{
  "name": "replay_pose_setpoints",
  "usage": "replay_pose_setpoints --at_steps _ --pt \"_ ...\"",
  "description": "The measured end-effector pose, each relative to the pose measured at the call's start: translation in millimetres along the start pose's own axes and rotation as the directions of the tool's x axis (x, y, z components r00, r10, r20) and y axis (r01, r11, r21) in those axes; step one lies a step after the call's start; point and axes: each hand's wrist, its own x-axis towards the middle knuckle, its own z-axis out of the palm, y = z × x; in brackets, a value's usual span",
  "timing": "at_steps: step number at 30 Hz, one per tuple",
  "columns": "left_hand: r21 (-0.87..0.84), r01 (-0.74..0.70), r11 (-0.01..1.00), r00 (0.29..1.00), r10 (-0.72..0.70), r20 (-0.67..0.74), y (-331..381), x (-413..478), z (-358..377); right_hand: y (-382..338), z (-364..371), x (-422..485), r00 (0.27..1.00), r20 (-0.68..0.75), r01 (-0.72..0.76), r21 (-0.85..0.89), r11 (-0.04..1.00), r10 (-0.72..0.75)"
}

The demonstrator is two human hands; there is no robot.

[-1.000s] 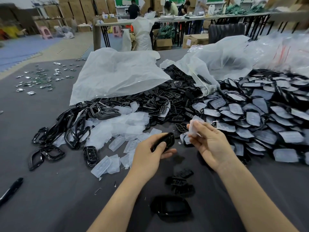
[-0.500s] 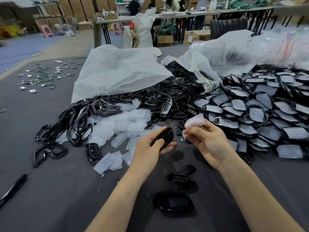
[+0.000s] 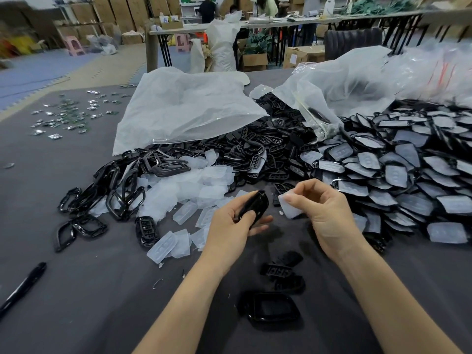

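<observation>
Pad-to-shell fit, both hands loaded
Left hand (image 3: pixel 229 221) grips black shell (image 3: pixel 252 206), long axis tilted up-right; right hand (image 3: pixel 324 210) pinches clear pad (image 3: pixel 290 208) just right of it, apart.

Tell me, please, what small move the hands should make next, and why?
Probably bring the translucent button pad across onto the black key-fob shell and seat it. The right hand pinches the pad close beside the shell, which the left hand grips, and the two parts do not yet touch. The pile of shells to the right shows such pads already fitted.
</observation>
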Motion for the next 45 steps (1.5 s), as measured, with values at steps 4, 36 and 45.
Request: replay_pose_setpoints --at_steps 4,36,45 --pt "0.01 -0.015 1.0 1.0 0.015 0.009 -1.4 0.2 -0.6 1.9 2.0 -1.5 1.0 0.012 0.019 -0.047 0.999 -0.018" --pt "0.189 -0.191 0.963 0.977 0.168 0.13 -13.0 2.7 -6.7 20.3 17.3 -8.6 0.993 -0.048 0.091 -0.309 0.947 -0.111" --pt "0.168 -0.184 0.968 0.973 0.155 0.171 -12.9 2.8 -6.6 18.2 20.0 -10.0 0.997 -0.073 -0.043 -0.138 0.989 0.034"
